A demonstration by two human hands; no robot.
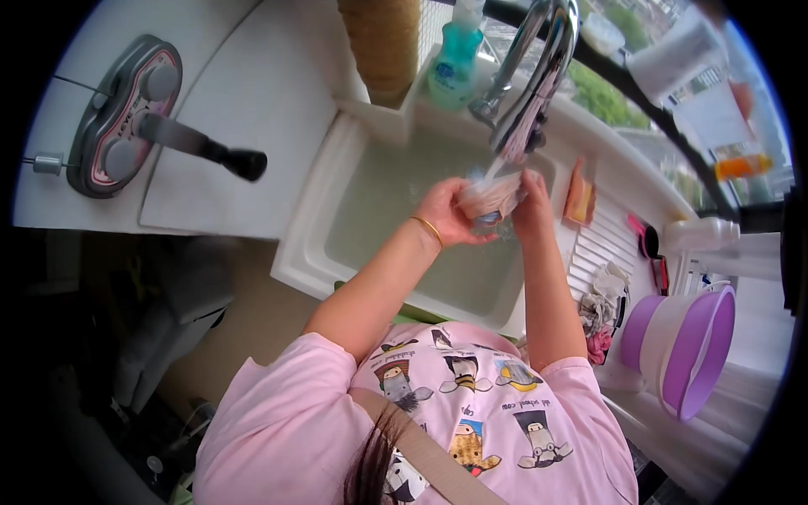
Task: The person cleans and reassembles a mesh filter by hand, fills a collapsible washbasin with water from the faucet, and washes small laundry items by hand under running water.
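Under the running tap (539, 93), a small pale wet bundle (495, 200) is held between both hands; it looks like folded cloth with a patch of blue, but its kind is not clear. My left hand (450, 212), with a gold bangle at the wrist, cups the bundle from the left, fingers curled beneath it. On its right side my right hand (530, 209) pinches the bundle's edge, its fingers partly hidden. Water streams onto the bundle. Below both hands is the white sink (307, 240), which contains cloudy water.
A teal soap bottle (455, 67) stands behind the sink, beside a brown rope-wrapped post (383, 50). To the right are an orange-wrapped bar (579, 195), a ribbed washboard (589, 252), crumpled cloths (604, 299) and a purple-white bucket (673, 349). A grey lever device (126, 118) lies left.
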